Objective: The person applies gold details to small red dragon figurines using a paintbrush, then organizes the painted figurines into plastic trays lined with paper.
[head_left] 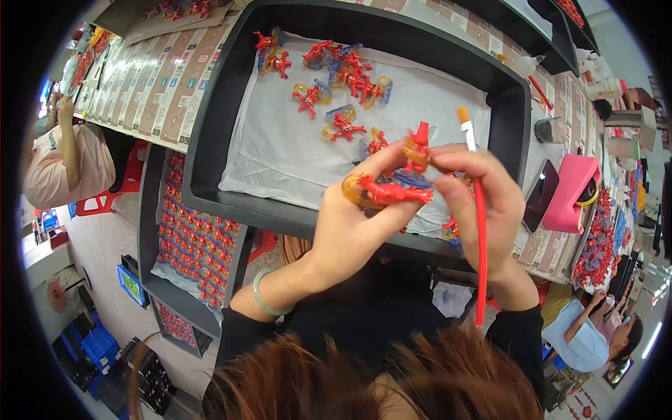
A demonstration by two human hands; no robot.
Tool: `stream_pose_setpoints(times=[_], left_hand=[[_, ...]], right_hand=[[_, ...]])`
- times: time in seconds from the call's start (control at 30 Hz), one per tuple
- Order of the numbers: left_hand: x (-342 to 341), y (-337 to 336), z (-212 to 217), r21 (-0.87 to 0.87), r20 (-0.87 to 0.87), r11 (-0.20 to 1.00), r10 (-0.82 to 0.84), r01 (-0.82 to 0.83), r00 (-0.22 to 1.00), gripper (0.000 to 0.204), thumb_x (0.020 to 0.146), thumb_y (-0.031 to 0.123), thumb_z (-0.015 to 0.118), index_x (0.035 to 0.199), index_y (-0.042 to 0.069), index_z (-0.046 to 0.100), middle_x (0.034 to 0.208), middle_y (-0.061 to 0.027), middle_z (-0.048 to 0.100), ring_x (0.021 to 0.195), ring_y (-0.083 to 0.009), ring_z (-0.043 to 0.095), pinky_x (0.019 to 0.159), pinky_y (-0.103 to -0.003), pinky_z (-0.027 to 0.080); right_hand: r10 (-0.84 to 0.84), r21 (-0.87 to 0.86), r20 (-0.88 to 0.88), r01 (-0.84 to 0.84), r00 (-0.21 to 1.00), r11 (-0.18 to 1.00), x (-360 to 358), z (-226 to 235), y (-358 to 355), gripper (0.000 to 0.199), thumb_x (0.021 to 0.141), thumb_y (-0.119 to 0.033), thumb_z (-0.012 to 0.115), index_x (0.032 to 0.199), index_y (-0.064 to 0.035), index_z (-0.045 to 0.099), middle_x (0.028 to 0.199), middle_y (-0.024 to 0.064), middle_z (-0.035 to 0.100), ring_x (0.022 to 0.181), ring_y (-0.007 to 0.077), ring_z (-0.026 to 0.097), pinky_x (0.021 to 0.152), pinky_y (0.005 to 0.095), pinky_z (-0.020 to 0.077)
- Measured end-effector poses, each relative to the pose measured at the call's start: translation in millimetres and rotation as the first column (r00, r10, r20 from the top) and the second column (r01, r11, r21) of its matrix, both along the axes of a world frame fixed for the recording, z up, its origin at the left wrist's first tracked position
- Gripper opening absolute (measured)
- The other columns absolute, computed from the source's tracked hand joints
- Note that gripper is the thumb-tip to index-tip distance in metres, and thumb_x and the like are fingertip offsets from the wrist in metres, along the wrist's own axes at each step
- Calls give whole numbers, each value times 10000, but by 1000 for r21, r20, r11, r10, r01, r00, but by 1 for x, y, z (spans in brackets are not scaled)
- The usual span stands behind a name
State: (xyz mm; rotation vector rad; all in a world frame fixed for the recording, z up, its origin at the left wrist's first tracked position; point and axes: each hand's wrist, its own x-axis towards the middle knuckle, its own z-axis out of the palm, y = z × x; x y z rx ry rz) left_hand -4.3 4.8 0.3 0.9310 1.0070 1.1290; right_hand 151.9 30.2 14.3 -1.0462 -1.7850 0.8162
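Over the near side of a black tray point(516, 84), my left hand point(337, 234) is closed around a small red toy figure point(392, 192) with clear yellow and blue parts. My right hand point(498, 199) meets it from the other side, thumb and fingertips at the figure's upper part. A red-handled paintbrush point(481, 259) is tucked in the same right hand, its yellow bristles pointing up and away. Several similar figures point(306, 100) lie scattered on the tray's white lining point(266, 150). The fingers cover part of the held figure.
Stacked below left, another black tray point(150, 210) holds rows of finished-looking figures point(199, 245). Right of my tray are a small dark cup point(548, 130), a phone point(541, 196) and a pink holder with tape point(572, 194). Co-workers sit at left point(77, 164) and right point(581, 332).
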Motion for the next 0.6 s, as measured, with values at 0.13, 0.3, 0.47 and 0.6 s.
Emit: stream_pose_setpoints(times=[0.13, 0.3, 0.47, 0.6], left_hand=[[-10, 8, -8, -328, 456, 931, 10, 158, 890, 364, 798, 92, 580, 1141, -4, 504, 983, -78, 585, 788, -97, 556, 687, -223, 454], [-15, 5, -9, -346, 597, 913, 36, 217, 801, 306, 818, 139, 554, 1089, 0, 521, 934, -70, 588, 776, -110, 557, 691, -241, 445], [-14, 3, -7, -320, 508, 929, -1, 189, 862, 312, 807, 123, 579, 1087, -3, 523, 937, -69, 592, 784, -110, 562, 701, -238, 432], [-15, 2, -8, -326, 493, 927, 0, 185, 870, 317, 794, 101, 597, 1084, -2, 524, 919, -60, 594, 779, -108, 565, 689, -236, 432]], right_hand=[[141, 44, 79, -144, 987, 989, -2, 11, -3, 214, 800, -52, 584, 1007, 3, 597, 866, 130, 615, 782, 221, 588, 696, 294, 455], [20, -124, -178, -43, 984, 991, 11, 22, 8, 229, 881, -159, 514, 992, 23, 600, 802, 71, 579, 699, 119, 538, 632, 233, 427], [136, -136, -106, -150, 985, 979, 7, 21, 6, 105, 835, -73, 572, 854, 20, 617, 750, 67, 598, 637, 78, 535, 562, 194, 409], [146, -114, 0, -145, 989, 983, 1, 20, 10, 66, 795, -59, 614, 803, 6, 613, 692, 71, 595, 604, 116, 541, 530, 222, 405]])
